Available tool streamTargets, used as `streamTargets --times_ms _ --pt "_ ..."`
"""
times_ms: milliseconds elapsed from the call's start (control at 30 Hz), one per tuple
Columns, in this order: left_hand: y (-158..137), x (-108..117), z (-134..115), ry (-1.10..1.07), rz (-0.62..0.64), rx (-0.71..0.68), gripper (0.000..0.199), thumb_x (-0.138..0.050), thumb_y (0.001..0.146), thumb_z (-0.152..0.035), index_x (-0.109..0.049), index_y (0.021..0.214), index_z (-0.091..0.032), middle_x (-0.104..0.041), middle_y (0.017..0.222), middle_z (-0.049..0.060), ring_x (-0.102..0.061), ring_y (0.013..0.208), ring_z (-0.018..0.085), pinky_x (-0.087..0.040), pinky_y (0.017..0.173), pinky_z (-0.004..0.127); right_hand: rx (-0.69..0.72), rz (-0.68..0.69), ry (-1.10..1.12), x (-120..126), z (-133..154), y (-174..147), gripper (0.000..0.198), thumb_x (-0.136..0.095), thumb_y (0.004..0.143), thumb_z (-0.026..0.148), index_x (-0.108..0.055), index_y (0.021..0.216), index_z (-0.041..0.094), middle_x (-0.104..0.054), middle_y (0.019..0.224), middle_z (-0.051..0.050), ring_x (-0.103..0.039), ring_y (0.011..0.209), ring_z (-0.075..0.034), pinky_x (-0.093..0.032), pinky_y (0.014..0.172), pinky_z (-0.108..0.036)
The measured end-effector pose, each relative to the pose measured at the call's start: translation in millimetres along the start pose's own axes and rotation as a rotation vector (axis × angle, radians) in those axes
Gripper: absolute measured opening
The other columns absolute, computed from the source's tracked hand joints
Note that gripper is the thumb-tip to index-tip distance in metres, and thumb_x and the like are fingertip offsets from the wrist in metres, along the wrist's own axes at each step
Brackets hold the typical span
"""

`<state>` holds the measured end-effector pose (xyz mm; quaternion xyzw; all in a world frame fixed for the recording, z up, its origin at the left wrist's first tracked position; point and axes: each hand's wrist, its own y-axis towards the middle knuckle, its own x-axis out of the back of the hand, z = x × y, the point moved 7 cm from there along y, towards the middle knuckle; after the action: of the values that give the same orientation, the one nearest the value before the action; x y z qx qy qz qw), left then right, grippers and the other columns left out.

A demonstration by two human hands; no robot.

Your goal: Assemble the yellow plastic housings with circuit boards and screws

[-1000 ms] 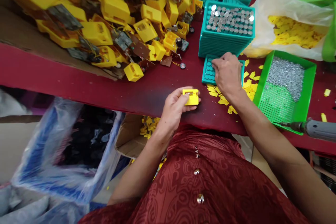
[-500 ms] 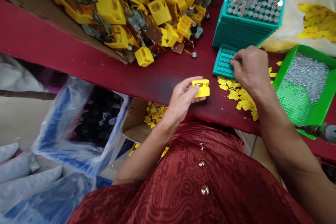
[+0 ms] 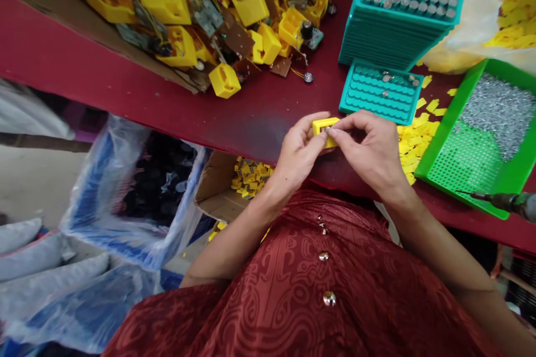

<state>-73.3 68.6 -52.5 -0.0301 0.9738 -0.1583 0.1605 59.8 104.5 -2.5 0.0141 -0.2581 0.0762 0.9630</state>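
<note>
My left hand (image 3: 298,150) is closed around a small yellow plastic case (image 3: 320,124), its open compartment facing up, just above the table's front edge. Thumb and forefinger of my right hand (image 3: 371,148) pinch a small silver button cell (image 3: 328,130) at that compartment; the fingertips partly cover it. Just beyond my right hand lies a shallow teal tray (image 3: 364,86) with rows of round pockets and a few button cells at its right side. Yellow plastic covers (image 3: 414,142) are scattered beside and partly behind my right hand.
Behind the shallow tray rises a stack of teal trays (image 3: 372,39), topped with button cells. A green basket (image 3: 481,201) of small metal screws and a power screwdriver (image 3: 513,203) are at right. Wired yellow housings (image 3: 249,3) heap at back left. Below stand a carton (image 3: 215,189) and plastic-lined crate (image 3: 96,201).
My right hand has come from the shallow tray back to the yellow case, bringing a button cell. My left hand still holds the case, now tilted differently. The view has shifted slightly.
</note>
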Motion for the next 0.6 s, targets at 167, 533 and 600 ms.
streamTargets --times_ms 167,533,600 --pt "1 -2 2 0.093 0.023 -0.068 0.045 -0.077 0.087 -0.031 -0.064 0.128 -0.019 -0.076 0.127 0.010 -0.073 0.117 0.024 -0.059 0.101 0.035 -0.033 0.021 -0.038 -1 -4 1 0.007 -0.071 0.083 0.016 -0.073 0.077 0.018 -0.071 0.078 -0.001 -0.057 0.069 -0.013 -0.047 0.072 -0.030" --pt "-6 -3 -3 0.352 0.073 -0.116 0.047 -0.075 0.091 -0.034 -0.068 0.135 -0.019 -0.079 0.125 0.010 -0.073 0.105 0.024 -0.058 0.096 0.037 0.044 0.170 -0.155 10 -5 12 0.021 -0.081 0.082 0.020 -0.060 0.082 0.023 -0.066 0.081 -0.001 -0.057 0.075 -0.016 -0.046 0.075 -0.032" --pt "-6 -7 2 0.277 0.157 -0.067 0.049 -0.076 0.092 -0.038 -0.067 0.136 -0.018 -0.078 0.130 0.012 -0.074 0.109 0.025 -0.060 0.095 0.036 -0.002 0.244 -0.089 10 -13 18 0.026 -0.084 0.079 0.019 -0.059 0.081 0.022 -0.063 0.076 0.003 -0.054 0.070 -0.013 -0.042 0.067 -0.029"
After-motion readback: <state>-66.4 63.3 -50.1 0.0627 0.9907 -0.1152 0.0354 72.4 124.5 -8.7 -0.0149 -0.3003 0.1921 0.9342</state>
